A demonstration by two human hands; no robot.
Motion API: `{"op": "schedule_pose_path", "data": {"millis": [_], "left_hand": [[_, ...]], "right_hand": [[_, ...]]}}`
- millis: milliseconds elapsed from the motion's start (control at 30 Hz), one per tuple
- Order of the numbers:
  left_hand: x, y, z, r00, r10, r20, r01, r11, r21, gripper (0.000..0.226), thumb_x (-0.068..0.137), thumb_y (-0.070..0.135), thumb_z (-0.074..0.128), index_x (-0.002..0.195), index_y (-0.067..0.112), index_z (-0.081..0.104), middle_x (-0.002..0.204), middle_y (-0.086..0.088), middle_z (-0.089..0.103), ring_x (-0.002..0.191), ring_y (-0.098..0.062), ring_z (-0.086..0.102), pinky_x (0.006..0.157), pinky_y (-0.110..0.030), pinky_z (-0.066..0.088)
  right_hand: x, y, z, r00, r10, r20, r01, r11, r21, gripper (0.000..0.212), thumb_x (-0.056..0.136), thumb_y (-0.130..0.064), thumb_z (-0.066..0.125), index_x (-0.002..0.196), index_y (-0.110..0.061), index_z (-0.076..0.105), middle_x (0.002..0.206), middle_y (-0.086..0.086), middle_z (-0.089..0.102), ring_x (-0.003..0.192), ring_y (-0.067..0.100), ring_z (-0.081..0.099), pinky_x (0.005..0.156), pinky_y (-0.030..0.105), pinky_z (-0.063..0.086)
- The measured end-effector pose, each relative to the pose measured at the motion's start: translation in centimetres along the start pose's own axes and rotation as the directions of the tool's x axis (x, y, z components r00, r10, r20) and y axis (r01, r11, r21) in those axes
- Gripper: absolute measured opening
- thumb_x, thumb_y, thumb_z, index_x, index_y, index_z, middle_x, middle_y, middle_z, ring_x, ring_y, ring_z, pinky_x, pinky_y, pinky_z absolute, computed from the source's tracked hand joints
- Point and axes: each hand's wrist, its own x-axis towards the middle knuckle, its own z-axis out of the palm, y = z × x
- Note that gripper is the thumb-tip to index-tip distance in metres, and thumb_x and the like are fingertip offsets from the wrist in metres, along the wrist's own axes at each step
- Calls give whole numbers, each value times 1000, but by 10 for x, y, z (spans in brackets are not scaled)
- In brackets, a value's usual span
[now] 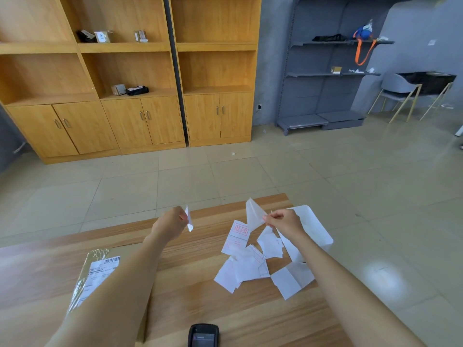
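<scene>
My left hand pinches a small white paper slip above the wooden table. To the right, my right hand pinches a larger white paper piece that stands up from its fingers. The two hands are held apart over the far part of the table. Below my right hand lies a loose pile of white paper slips, some with red print.
A white plastic bin stands at the table's right edge. A parcel in a clear bag with a barcode label lies under my left forearm. A black handheld device sits at the near edge. Wooden cabinets and grey shelves line the far wall.
</scene>
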Motion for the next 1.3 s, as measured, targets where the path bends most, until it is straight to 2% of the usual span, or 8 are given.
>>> {"op": "schedule_pose_path", "data": {"millis": [233,500,633,800,967,1100,1233,1300], "left_hand": [[-5,20,17,1000,22,15,-22,1000,-13,12,89,15,46,98,22,51,107,-4,64,95,-26,61,79,-35,48],[-16,54,61,992,81,99,-82,996,14,24,87,14,44,107,18,57,108,-3,66,97,-27,61,75,-31,45],[-16,69,78,980,135,148,-144,989,46,23,89,14,46,110,17,57,108,-4,66,98,-26,61,75,-32,46],[-14,94,96,967,177,180,-193,979,72,25,91,15,46,114,17,56,112,-3,64,100,-24,60,72,-30,42],[-11,112,111,953,221,208,-245,965,97,23,93,16,49,114,18,57,114,-1,64,102,-23,59,72,-29,41],[-6,121,119,946,224,232,-252,963,97,23,93,15,49,115,18,56,113,-3,64,102,-23,59,78,-30,44],[-4,128,122,939,247,240,-280,954,111,24,93,14,49,117,16,56,113,-3,64,101,-22,59,75,-30,44],[-3,131,122,936,255,242,-288,951,111,25,94,14,48,118,16,55,113,-4,63,100,-23,59,72,-29,44]], "right_hand": [[-5,29,-6,995,83,-60,-83,996,-12,15,86,-18,68,76,-6,70,72,1,68,77,19,64,81,33,51],[-22,78,-14,962,257,-91,-257,966,9,7,85,-16,67,88,-9,66,81,2,67,76,14,64,63,22,44],[-18,82,-26,947,255,-195,-235,964,120,9,84,-15,67,91,-11,63,90,4,68,90,19,64,67,25,43],[1,76,-53,892,280,-355,-202,950,240,9,84,-9,63,93,-10,62,90,7,67,80,18,59,59,21,40],[18,92,-67,854,372,-364,-299,923,243,28,83,-8,59,111,-9,58,107,10,65,88,20,55,56,24,36],[14,104,-66,833,452,-319,-381,887,263,39,83,-4,56,122,-9,53,106,5,57,91,20,50,73,27,37],[9,109,-64,840,465,-282,-392,877,278,37,82,-4,56,119,-11,54,107,9,62,90,20,54,62,25,39],[9,108,-61,841,462,-283,-383,876,292,31,81,-5,57,111,-13,57,107,10,65,92,22,61,63,25,43]]}}
